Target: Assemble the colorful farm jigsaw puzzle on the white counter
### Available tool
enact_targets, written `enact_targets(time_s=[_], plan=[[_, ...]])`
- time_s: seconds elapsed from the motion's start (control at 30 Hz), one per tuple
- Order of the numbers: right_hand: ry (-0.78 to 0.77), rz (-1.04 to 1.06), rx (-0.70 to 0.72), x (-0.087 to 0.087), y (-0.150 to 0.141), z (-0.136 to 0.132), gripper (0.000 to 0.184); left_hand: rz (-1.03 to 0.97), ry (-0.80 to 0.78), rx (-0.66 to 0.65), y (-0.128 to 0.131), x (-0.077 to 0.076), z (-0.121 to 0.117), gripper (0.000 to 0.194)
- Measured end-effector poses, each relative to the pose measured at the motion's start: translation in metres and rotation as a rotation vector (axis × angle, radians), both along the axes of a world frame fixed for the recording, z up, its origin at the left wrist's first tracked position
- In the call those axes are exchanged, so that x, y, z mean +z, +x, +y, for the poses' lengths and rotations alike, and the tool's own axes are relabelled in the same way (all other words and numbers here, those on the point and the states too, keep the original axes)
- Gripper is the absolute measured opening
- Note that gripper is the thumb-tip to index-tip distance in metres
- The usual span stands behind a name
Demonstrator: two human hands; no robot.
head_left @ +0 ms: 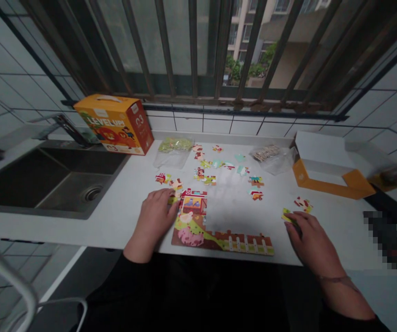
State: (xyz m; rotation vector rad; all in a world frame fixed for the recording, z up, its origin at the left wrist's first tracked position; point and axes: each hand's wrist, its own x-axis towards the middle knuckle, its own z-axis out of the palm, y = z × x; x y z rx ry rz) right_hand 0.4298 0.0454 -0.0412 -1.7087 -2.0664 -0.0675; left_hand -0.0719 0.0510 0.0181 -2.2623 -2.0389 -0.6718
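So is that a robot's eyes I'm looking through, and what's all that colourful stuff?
No robot here! It's a person with two bare hands. There's just one picture, from a camera on their head, looking forward and down.

On the white counter is a partly built jigsaw puzzle, with loose pieces scattered around. Behind are a "LEVEL UP!" box and two clear bags.

The left hand and right hand each have fingers on a piece; I can't tell how firmly.

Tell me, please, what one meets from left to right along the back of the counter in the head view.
Orange box, bag with green contents, loose puzzle pieces, bag with brown contents, open box.
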Motion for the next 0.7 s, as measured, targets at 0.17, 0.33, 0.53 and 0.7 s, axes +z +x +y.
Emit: enact_targets(time_s=[0.17,0.33,0.53,0.7], plan=[[0.038,0.045,-0.082,0.001,-0.009,-0.004,0.038,0.029,-0.127,-0.060,-0.024,-0.002,-0.001,0.029],[0.035,0.049,-0.101,0.004,-0.013,-0.004,0.037,0.014,-0.094,-0.039,-0.032,-0.004,-0.008,0.028],[0.044,0.028,-0.101,0.004,-0.012,-0.004,0.037,-0.078,-0.128,0.022,-0.035,-0.003,-0.003,0.044],[0.046,0.044,-0.111,0.004,-0.012,-0.004,0.035,-0.132,-0.164,-0.001,-0.042,0.000,0.003,0.053]])
